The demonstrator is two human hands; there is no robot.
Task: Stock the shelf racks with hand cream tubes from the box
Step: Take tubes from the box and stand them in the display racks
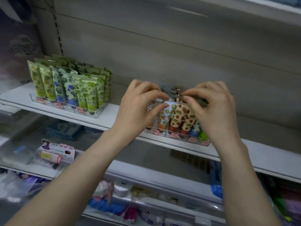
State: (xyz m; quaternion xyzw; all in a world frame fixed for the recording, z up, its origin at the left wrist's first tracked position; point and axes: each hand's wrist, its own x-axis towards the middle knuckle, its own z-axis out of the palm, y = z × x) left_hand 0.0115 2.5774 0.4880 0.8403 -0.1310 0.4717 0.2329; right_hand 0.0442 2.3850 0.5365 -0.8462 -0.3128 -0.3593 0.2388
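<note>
Pinching the tops of hand cream tubes (177, 116) with our left hand (138, 110) and right hand (215, 111), we are settling them into the right rack (193, 141), judging the left rack (96, 113) full and this one nearly so.

White shop shelves (268, 149) run along a pale grey panelled back wall (162, 54) in dim light.

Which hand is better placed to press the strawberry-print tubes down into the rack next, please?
Right hand, probably: it pinches at the tops of the strawberry-print tubes, whereas the left hand pinches the orange-flower tube beside them.
</note>
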